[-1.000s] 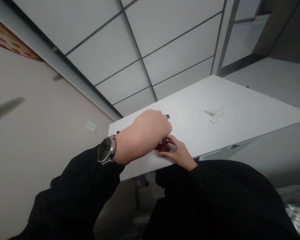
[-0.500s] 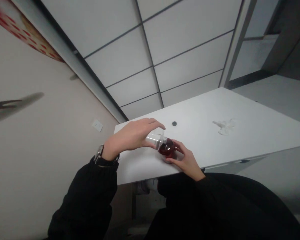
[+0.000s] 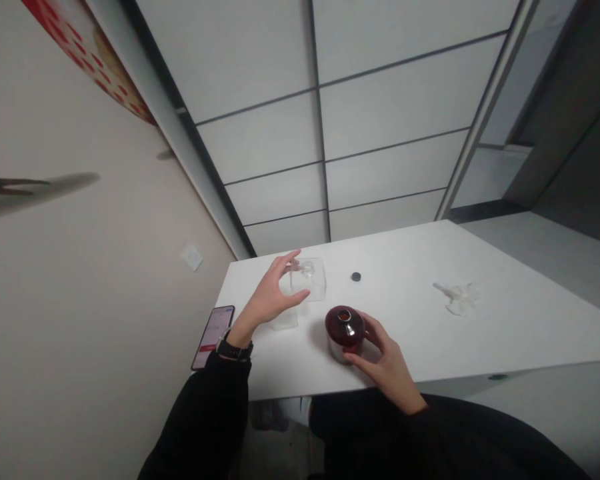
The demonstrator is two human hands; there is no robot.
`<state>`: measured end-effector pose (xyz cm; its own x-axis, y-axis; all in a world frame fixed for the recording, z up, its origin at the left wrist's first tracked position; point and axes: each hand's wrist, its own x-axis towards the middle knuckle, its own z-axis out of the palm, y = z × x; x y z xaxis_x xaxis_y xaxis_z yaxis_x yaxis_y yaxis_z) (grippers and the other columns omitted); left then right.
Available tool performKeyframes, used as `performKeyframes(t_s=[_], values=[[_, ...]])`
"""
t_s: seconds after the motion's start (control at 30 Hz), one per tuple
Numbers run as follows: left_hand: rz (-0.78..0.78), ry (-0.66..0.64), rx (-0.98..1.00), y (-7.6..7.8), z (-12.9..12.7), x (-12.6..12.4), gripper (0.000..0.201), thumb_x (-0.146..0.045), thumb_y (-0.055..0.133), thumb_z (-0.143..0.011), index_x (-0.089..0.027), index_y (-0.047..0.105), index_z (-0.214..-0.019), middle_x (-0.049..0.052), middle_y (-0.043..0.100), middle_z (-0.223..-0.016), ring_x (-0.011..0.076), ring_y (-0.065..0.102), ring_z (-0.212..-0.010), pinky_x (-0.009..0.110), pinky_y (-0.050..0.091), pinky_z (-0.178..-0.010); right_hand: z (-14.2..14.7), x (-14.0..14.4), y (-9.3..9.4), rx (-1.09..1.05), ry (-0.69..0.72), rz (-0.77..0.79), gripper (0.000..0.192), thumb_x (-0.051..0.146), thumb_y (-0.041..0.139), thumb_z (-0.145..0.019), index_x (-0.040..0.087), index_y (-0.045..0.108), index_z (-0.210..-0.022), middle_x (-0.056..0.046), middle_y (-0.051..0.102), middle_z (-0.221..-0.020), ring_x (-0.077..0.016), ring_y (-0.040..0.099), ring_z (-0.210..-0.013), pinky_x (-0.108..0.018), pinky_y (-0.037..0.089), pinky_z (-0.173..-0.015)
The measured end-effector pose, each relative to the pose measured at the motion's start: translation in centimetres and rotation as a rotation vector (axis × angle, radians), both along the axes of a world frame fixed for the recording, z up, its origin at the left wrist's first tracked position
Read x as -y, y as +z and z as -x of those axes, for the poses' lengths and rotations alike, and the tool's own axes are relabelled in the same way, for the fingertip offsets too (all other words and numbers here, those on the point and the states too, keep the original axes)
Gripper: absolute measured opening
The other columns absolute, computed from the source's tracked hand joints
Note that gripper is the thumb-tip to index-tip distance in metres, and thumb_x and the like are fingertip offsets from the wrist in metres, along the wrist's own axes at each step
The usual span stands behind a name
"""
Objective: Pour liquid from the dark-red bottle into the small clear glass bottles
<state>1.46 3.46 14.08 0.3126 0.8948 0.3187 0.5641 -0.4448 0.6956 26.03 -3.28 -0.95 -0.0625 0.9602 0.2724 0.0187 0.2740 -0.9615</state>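
Observation:
My right hand point(image 3: 385, 363) wraps round the side of a dark red, glossy bottle point(image 3: 343, 327) with a small round opening on top. The bottle stands upright on the white table near its front edge. My left hand point(image 3: 273, 293) curves with thumb and fingers apart beside a clear vessel point(image 3: 316, 283), which shows just past its fingertips; whether they touch it I cannot tell. Another clear, see-through piece point(image 3: 286, 320) shows below my left palm, partly hidden. Beyond the red bottle lies a small dark cap point(image 3: 357, 277).
A phone point(image 3: 213, 337) with a lit screen lies at the left edge of the white table point(image 3: 405, 267), beside my left wrist. A crumpled white tissue point(image 3: 463, 298) rests on the right side. White panels point(image 3: 280, 140) rise behind the table, and a wall stands on the left.
My left hand has moved left, away from the red bottle, and let go of the clear vessel it held tilted at the bottle's mouth. My right hand stays on the bottle. The view has shifted.

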Motion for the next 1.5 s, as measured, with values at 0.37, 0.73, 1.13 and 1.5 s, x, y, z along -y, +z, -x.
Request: performKeyframes(t_s=[0.37,0.73,1.13,1.5], values=[[-0.057,-0.048,-0.572,-4.7,-0.5,-2.0,0.062,-0.043,0.087,-0.079,-0.018,0.064,-0.13,0.013,0.07,-0.132,0.0333,0.063,-0.125,0.05,0.047,-0.11,-0.4,0.0,0.1,0.206,-0.072,-0.096,0.066,0.042,0.084,-0.081,0.025,0.058,-0.139,-0.013,0.066,-0.139,-0.0321,0.064,-0.129,-0.047,0.057,-0.106],[-0.071,0.038,-0.462,-6.9,4.0,-0.7,0.112,-0.048,0.091,-0.071,-0.021,0.029,-0.16,0.021,0.044,-0.161,0.0405,0.042,-0.149,0.059,0.035,-0.121,-1.1,0.2,-0.1,0.271,-0.09,-0.05,0.068,0.042,0.087,-0.077,0.025,0.059,-0.136,-0.013,0.067,-0.133,-0.0342,0.065,-0.124,-0.053,0.056,-0.105],[0.111,0.318,-0.108,-9.1,5.4,8.6,0.068,-0.036,0.083,-0.081,-0.024,0.05,-0.138,0.012,0.064,-0.14,0.0315,0.064,-0.128,0.052,0.054,-0.109,-0.8,0.5,0.2,0.164,-0.236,-0.029,0.073,0.042,0.091,-0.071,0.025,0.056,-0.133,-0.012,0.065,-0.133,-0.0324,0.066,-0.121,-0.052,0.056,-0.104],[0.141,0.16,0.134,-12.5,-3.0,9.7,0.07,-0.029,0.082,-0.082,-0.026,0.046,-0.142,0.012,0.06,-0.142,0.0316,0.057,-0.136,0.054,0.046,-0.117,-2.2,0.5,1.8,0.188,-0.429,-0.25,0.078,0.034,0.089,-0.074,0.028,0.051,-0.142,-0.012,0.058,-0.138,-0.0339,0.059,-0.131,-0.057,0.05,-0.112]])
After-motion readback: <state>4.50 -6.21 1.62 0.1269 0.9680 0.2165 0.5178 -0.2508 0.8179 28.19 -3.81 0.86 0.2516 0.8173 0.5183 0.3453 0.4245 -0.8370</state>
